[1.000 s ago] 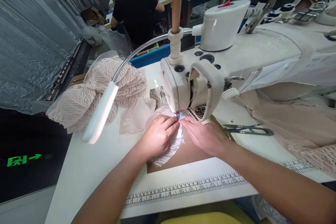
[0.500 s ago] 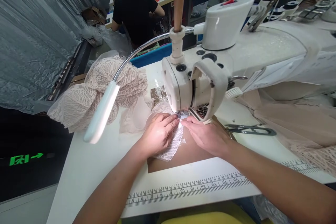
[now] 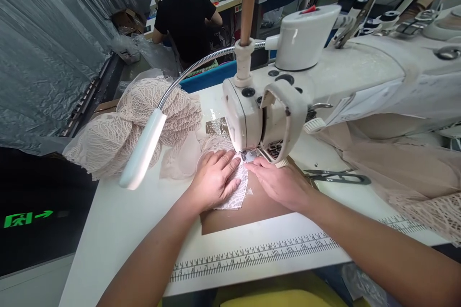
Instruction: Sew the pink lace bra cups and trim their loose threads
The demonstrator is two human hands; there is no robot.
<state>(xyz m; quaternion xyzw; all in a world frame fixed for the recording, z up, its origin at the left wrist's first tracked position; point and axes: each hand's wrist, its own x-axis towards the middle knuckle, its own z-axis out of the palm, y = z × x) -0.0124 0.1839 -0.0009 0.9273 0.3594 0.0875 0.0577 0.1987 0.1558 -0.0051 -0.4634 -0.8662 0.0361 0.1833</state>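
Observation:
A pale pink lace piece (image 3: pixel 238 197) lies under the presser foot (image 3: pixel 248 155) of a white sewing machine (image 3: pixel 245 115). My left hand (image 3: pixel 213 180) rests flat on the lace, left of the foot, its fingers stretched out and the thumb apart. On the other side, my right hand (image 3: pixel 279 180) has its fingers closed together, their tips at the lace's right edge just in front of the foot. Whatever lies between those fingertips is mostly hidden. Beneath the lace is a brown plate (image 3: pixel 266 208) on the white table.
Lace cups (image 3: pixel 158 110) are heaped at the left behind a lamp head (image 3: pixel 144 148) on a bent metal neck. Thread snips (image 3: pixel 338 177) lie right of my right hand, near more lace fabric (image 3: pixel 425 201). A printed ruler (image 3: pixel 259 256) runs along the front edge. A person (image 3: pixel 185 24) sits beyond.
The lace has moved farther forward under the foot. My left hand has flattened and spread from a more bunched pose. My right hand stays close to the foot. The view has shifted slightly.

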